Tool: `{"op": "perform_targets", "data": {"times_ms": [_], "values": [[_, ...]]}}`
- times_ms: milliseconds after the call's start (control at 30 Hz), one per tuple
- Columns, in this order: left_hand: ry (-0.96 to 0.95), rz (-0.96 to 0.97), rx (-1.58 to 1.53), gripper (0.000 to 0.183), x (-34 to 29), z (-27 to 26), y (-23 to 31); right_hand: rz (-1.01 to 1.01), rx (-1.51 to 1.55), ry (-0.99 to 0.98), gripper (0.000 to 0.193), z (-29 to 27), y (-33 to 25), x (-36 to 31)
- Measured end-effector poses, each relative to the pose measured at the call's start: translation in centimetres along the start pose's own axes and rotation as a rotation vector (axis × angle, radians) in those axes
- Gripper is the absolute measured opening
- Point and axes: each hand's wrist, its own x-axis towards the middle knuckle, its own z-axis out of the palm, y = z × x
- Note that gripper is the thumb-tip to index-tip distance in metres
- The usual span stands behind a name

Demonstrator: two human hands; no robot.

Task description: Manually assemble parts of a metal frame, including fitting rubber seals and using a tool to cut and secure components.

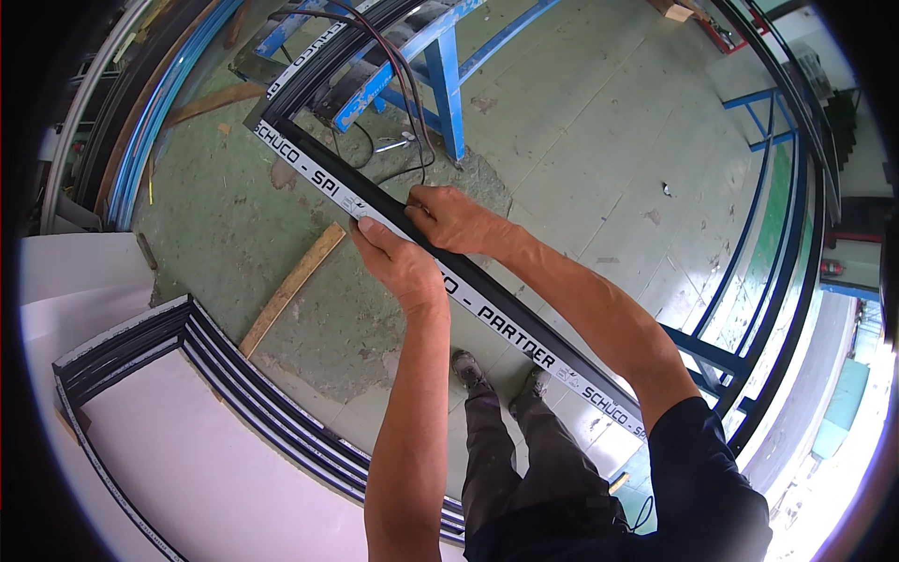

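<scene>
1. Black metal, long and narrow: a frame profile (440, 272) runs slantwise across the head view, from the upper left near the blue steel trestle (440, 66) down toward the person's right side. A white protective tape strip with dark printing covers its upper face.
2. Left hand (398, 262) wraps the profile from the near side, thumb on top of the tape, fingers curled under; its grip is closed on the bar.
3. Right hand (454, 217) sits just beside it on the far edge, fingertips pinched at the tape edge and the bar's rim, so this grip too is closed on the profile. The two hands almost touch.
4. Judging by its look, the profile is stiff and fairly light for its length, yet unwieldy: held so near one spot, the long ends would swing. The painted faces look smooth and likely slippery, and they scratch easily, so a hold around the full section, hands spread wider, seems safer.
5. Below lies a green concrete floor (581, 122) with a loose wooden batten (290, 290), dark cables (393, 75), and stacked black frames on a white sheet (215, 468) at the lower left.
</scene>
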Motion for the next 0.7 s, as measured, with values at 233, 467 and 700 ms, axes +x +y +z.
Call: {"op": "perform_targets", "data": {"times_ms": [233,467,700], "values": [[-0.01,0.04,-0.015,0.063,0.4,-0.7,-0.8,0.187,-0.033,-0.044,0.023,0.5,-2.1,-0.7],[0.016,0.026,-0.014,0.063,0.3,-0.1,-0.1,0.29,0.048,-0.059,0.023,-0.9,-3.7,-0.6],[0.038,0.043,0.001,0.061,0.0,0.2,-0.5,0.293,-0.07,-0.052,0.023,-0.4,-2.2,-1.5]]}}
